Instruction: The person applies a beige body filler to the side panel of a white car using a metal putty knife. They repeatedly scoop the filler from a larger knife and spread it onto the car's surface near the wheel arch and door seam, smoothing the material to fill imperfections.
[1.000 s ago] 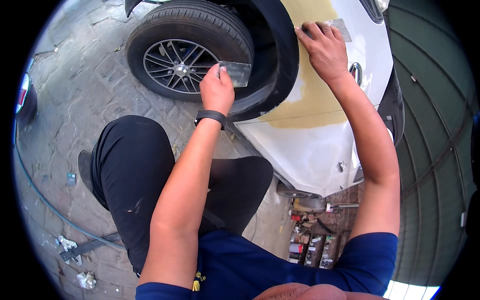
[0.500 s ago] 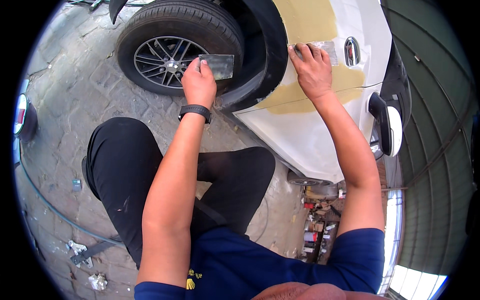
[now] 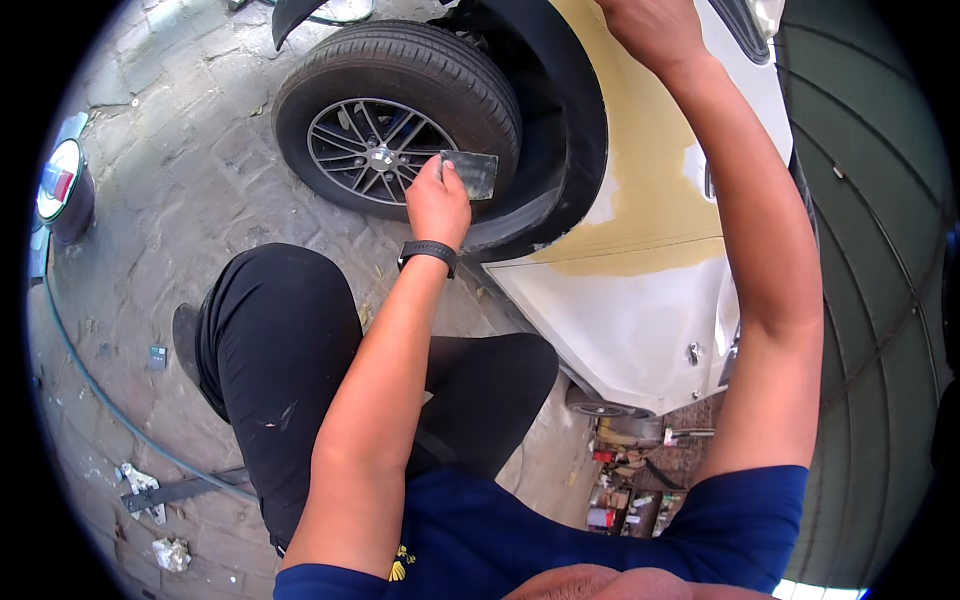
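My left hand [image 3: 438, 207] is closed on a flat, rectangular putty spreader [image 3: 474, 176] with a smeared grey face, held in front of the car wheel [image 3: 392, 122]. At the top edge, my right hand [image 3: 655, 32] is reached out over the upper car panel. Its fingers run out of the picture, so what they hold is hidden. Below it, a broad tan filler patch [image 3: 640, 180] covers the white body panel beside the black wheel-arch trim [image 3: 590, 130]. The patch crosses the door seam onto the white door [image 3: 640, 310].
A dark round tin [image 3: 75, 215] stands at the far left on the stone paving [image 3: 170, 200]. A blue-grey hose [image 3: 110, 405] curves across the ground. Crumpled scraps [image 3: 172, 553] lie at lower left. Shelves with cluttered goods [image 3: 625, 490] stand past the car's other wheel.
My right hand has moved up from the tan patch to the top edge, and its spreader has gone out of sight. The view has shifted; my left hand still holds its spreader.
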### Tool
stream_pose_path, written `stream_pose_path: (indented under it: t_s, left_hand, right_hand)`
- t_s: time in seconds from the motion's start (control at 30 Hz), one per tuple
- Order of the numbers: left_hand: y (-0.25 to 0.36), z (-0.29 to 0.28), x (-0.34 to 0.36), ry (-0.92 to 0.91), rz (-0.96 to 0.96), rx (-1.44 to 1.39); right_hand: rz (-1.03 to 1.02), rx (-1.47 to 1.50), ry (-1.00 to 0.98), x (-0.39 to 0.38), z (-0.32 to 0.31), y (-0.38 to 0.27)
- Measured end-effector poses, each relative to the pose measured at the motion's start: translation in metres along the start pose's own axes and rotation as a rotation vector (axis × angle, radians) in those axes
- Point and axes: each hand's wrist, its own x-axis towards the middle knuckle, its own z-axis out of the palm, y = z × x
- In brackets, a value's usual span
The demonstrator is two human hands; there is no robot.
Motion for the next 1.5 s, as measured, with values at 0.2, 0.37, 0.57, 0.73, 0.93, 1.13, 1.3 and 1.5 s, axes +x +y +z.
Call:
stream_pose_path:
  t_s: [0.2,0.37,0.57,0.73,0.93,1.13,1.3,1.5]
  left_hand:
    - [0.010,0.013,-0.005,-0.009,-0.047,-0.083]
    - [0.008,0.010,0.001,-0.005,-0.051,-0.085]
    - [0.004,0.017,-0.001,-0.030,-0.036,-0.044]
    - [-0.003,0.011,-0.002,-0.021,-0.066,-0.039]
    - [-0.001,0.012,-0.009,-0.030,-0.024,-0.028]
    - [-0.003,0.010,-0.011,-0.015,-0.011,0.002]
    - [-0.007,0.009,-0.011,-0.036,-0.007,0.021]
    - [-0.008,0.006,-0.015,-0.040,0.040,0.021]
  right_hand:
    - [-0.142,-0.060,-0.083,0.064,0.040,0.016]
    - [-0.115,0.000,-0.149,0.068,0.043,0.013]
    - [-0.116,-0.031,-0.188,0.027,0.028,0.008]
    - [-0.072,0.023,-0.210,-0.006,0.025,-0.006]
    - [0.017,0.036,-0.160,-0.066,0.003,-0.029]
    - [0.106,-0.001,-0.206,-0.117,-0.005,-0.052]
    - [0.136,-0.072,-0.251,-0.170,0.004,-0.069]
    - [0.252,-0.029,-0.256,-0.224,0.013,-0.107]
